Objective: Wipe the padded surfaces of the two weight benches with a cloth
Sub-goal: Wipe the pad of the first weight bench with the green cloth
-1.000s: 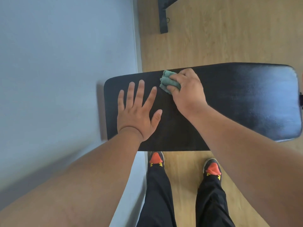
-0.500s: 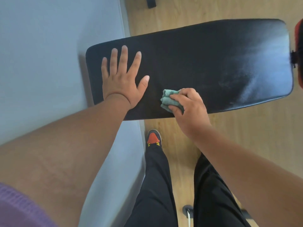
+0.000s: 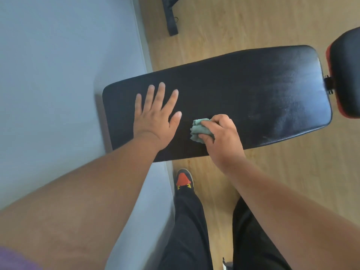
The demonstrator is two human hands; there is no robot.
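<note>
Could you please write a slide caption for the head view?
Right hand wipes the black bench pad with a green cloth while the left hand rests flat.

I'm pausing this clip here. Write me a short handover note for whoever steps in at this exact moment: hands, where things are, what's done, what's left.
Left hand: flat, fingers spread, resting on the black bench pad near its wall end.
Right hand: grips the bunched green cloth, pressed on the pad near its front edge.
Done: cannot tell how much; pale streaks show toward the pad's far right.
Left: finish this pad, then the red-edged pad at the right and the second bench.
</note>
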